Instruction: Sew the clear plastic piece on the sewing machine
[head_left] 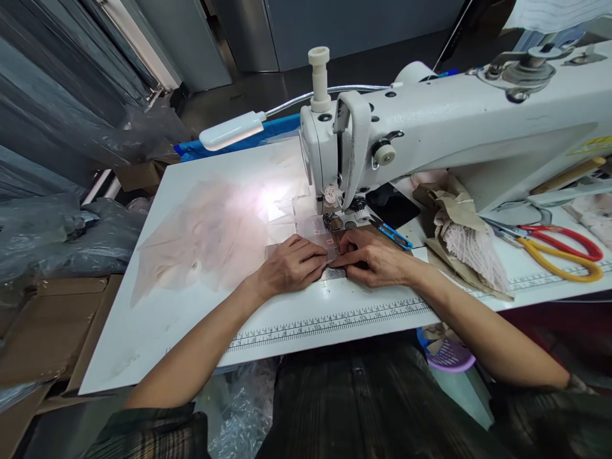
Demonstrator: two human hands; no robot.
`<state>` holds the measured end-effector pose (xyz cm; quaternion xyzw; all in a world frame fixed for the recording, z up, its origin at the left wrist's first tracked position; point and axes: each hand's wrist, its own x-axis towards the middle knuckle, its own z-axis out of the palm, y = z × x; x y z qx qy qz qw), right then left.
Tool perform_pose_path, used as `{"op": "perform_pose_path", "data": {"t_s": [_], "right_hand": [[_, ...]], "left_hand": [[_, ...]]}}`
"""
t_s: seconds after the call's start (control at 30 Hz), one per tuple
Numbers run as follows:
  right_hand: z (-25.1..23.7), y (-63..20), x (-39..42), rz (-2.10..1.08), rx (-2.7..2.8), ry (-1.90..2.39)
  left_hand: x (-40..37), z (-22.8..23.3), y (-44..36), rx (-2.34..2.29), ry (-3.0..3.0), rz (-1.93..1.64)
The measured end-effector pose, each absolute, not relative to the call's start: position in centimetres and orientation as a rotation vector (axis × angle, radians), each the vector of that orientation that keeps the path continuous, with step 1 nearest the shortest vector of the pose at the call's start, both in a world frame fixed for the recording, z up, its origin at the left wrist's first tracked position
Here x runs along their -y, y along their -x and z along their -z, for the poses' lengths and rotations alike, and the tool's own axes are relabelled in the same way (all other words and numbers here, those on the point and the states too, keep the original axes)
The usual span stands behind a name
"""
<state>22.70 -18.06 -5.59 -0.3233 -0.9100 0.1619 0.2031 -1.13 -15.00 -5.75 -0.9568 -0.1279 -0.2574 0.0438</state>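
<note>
A white sewing machine (430,127) stands on a white table (157,312). In front of its needle lies a small see-through piece of fabric (319,237) with pink marks. My left hand (291,266) presses on it from the left with fingers bent. From the right, my right hand (373,258) pinches the same piece, and the fingertips of both hands meet over it. Sheer pale fabric (205,236) spreads out to the left under the machine's lamp (232,131).
Blue-handled thread snips (394,234) lie just past my right hand. Red and yellow scissors (559,252) and a bundle of pinkish cord in brown paper (471,245) sit to the right. A printed ruler (335,317) runs along the table's front edge. Cardboard boxes (52,325) stand at the left.
</note>
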Motion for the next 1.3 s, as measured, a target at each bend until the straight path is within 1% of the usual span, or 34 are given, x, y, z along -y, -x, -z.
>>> {"op": "perform_pose_path", "data": {"t_s": [0.27,0.47,0.6,0.77,1.1,1.3], "right_hand": [[5.6,-22.8,18.1,-0.481,2.547,0.913],[5.8,-23.2,18.0,-0.607,2.394,0.936],[6.7,-23.2,17.9,-0.515,2.297,1.055],[7.5,-23.1,17.8,-0.427,2.37,1.043],[7.2,-23.0,17.7,-0.354,2.412,1.006],[7.4,-23.0,17.7,-0.311,2.446,1.014]], "left_hand": [[14.9,5.9,1.1,0.36,2.935,0.802],[15.3,5.3,1.3,0.366,2.993,0.637],[15.3,5.1,1.5,0.335,3.004,0.608],[15.2,5.3,1.5,0.322,2.984,0.629],[15.6,5.1,1.3,0.376,2.969,0.575],[15.6,4.6,1.2,0.37,3.043,0.404]]}}
